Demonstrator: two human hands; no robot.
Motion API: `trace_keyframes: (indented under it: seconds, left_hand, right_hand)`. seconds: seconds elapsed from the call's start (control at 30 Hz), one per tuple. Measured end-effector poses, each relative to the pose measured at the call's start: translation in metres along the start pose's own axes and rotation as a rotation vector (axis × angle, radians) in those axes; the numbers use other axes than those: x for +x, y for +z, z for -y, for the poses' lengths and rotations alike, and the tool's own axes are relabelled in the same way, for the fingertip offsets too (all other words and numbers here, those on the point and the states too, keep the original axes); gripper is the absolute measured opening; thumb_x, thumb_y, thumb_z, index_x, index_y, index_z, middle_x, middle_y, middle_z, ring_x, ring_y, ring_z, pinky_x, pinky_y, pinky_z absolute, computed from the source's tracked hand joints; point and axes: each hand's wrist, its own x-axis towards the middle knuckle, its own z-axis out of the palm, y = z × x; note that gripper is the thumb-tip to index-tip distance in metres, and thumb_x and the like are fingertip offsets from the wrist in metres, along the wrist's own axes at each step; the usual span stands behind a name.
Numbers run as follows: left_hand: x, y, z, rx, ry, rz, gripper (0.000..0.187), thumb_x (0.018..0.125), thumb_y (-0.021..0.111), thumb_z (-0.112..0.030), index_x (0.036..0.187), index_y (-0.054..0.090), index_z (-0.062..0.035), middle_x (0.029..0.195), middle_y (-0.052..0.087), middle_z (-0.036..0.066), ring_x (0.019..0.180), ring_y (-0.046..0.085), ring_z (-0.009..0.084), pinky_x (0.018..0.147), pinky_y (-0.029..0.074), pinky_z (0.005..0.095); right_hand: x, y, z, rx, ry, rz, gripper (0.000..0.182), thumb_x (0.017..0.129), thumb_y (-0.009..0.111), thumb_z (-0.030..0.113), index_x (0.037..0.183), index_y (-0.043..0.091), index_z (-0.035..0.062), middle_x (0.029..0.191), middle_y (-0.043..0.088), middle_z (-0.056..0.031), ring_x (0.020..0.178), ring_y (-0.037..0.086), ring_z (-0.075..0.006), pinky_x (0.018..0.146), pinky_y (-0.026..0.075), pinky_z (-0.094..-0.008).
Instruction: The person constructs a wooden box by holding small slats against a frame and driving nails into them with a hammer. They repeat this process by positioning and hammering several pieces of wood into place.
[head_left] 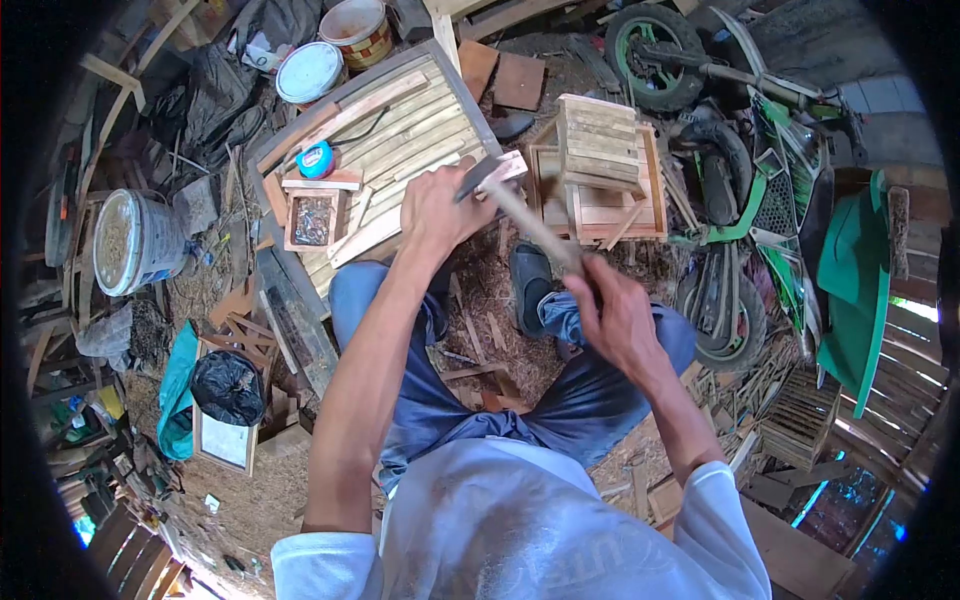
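Observation:
My right hand (612,308) is wrapped round the wooden handle of a hammer (530,222), which is slightly blurred. The dark hammer head (477,178) lies over the edge of my left hand (436,208). My left hand is at the right edge of a slatted wooden board, with its fingers bent; a short wood piece (508,167) shows just beyond it, and whether the fingers grip it is hidden. On the board (425,115) are a blue tape measure (315,160), loose wood strips and a small wooden box of nails (314,220).
A small slatted wooden structure (600,145) stands right of the board. Beyond it lies a green motorbike (755,205). Buckets (125,245) stand at the left and top left. My knees flank a floor strewn with wood scraps (495,340).

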Motion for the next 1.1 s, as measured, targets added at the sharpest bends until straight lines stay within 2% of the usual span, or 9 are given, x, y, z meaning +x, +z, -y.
trace_keyframes:
  seconds: [0.1,0.2,0.37,0.5,0.63,0.77,1.0,1.03,1.1]
  left_hand:
    - [0.001,-0.006,-0.002,0.029,0.005,0.003,0.055,0.078,0.067,-0.054,0.082,0.065,0.0011,0.068,0.065,0.025,0.066,0.067,0.0380,0.064,0.054,0.0459]
    - [-0.002,-0.005,-0.005,0.032,0.000,-0.010,0.056,0.078,0.067,-0.054,0.082,0.064,0.0015,0.066,0.064,0.024,0.065,0.067,0.0374,0.061,0.054,0.0443]
    - [0.002,-0.006,-0.005,0.058,0.024,-0.045,0.053,0.078,0.067,-0.053,0.082,0.063,0.0001,0.066,0.065,0.023,0.064,0.067,0.0363,0.061,0.053,0.0446]
    - [0.001,-0.005,-0.006,0.026,-0.008,0.008,0.048,0.078,0.067,-0.050,0.081,0.062,-0.0022,0.067,0.065,0.021,0.065,0.067,0.0358,0.061,0.053,0.0430]
    - [0.001,-0.013,-0.006,-0.023,0.012,0.026,0.049,0.078,0.066,-0.051,0.082,0.063,-0.0017,0.068,0.065,0.022,0.067,0.067,0.0367,0.063,0.053,0.0444]
    - [0.005,-0.011,-0.008,0.033,-0.015,0.004,0.053,0.079,0.065,-0.052,0.084,0.064,0.0003,0.069,0.065,0.024,0.067,0.067,0.0380,0.063,0.054,0.0428]
    - [0.001,-0.004,0.001,-0.011,0.061,-0.032,0.038,0.076,0.070,-0.039,0.080,0.062,-0.0022,0.065,0.064,0.020,0.066,0.067,0.0359,0.062,0.054,0.0419]
    - [0.002,-0.004,-0.004,0.046,0.002,-0.044,0.036,0.077,0.070,-0.038,0.076,0.060,-0.0030,0.064,0.064,0.019,0.065,0.066,0.0356,0.060,0.053,0.0417]
    - [-0.001,-0.003,0.001,0.006,0.067,-0.040,0.037,0.077,0.070,-0.039,0.076,0.060,-0.0029,0.065,0.064,0.020,0.065,0.067,0.0357,0.059,0.053,0.0419]
  right_hand:
    - [-0.004,-0.007,0.010,0.069,-0.126,-0.001,0.022,0.095,0.057,0.023,0.093,0.055,0.0013,0.072,0.060,-0.0221,0.063,0.060,-0.0415,0.053,0.046,-0.0465]
    - [0.011,-0.005,-0.018,0.016,0.138,0.076,0.022,0.093,0.060,0.022,0.097,0.057,0.0010,0.077,0.061,-0.0215,0.064,0.061,-0.0416,0.054,0.048,-0.0457]
    - [-0.001,-0.015,0.011,0.097,-0.147,0.018,0.022,0.094,0.059,0.022,0.094,0.057,0.0005,0.067,0.058,-0.0218,0.064,0.060,-0.0420,0.054,0.046,-0.0453]
    - [0.011,-0.013,-0.019,-0.020,0.145,0.140,0.022,0.091,0.063,0.019,0.101,0.058,-0.0002,0.076,0.061,-0.0232,0.070,0.061,-0.0440,0.059,0.048,-0.0462]
    - [-0.004,-0.013,0.002,0.112,-0.124,-0.020,0.017,0.096,0.056,0.019,0.098,0.056,0.0015,0.070,0.059,-0.0236,0.065,0.060,-0.0437,0.057,0.047,-0.0463]
    - [0.013,-0.021,-0.015,0.065,0.254,0.123,0.019,0.092,0.061,0.015,0.103,0.057,-0.0002,0.080,0.061,-0.0238,0.071,0.062,-0.0430,0.058,0.047,-0.0443]
    - [0.006,-0.019,-0.014,-0.052,-0.131,0.026,0.017,0.091,0.062,0.016,0.100,0.057,0.0025,0.075,0.061,-0.0192,0.067,0.062,-0.0406,0.056,0.048,-0.0449]
    - [0.011,-0.015,-0.019,-0.075,0.039,0.069,0.015,0.090,0.063,0.016,0.097,0.059,0.0030,0.074,0.060,-0.0180,0.065,0.062,-0.0391,0.056,0.048,-0.0451]
    - [0.005,-0.019,-0.013,-0.038,-0.044,0.046,0.019,0.089,0.064,0.013,0.101,0.059,-0.0007,0.077,0.062,-0.0196,0.067,0.062,-0.0387,0.060,0.050,-0.0424]
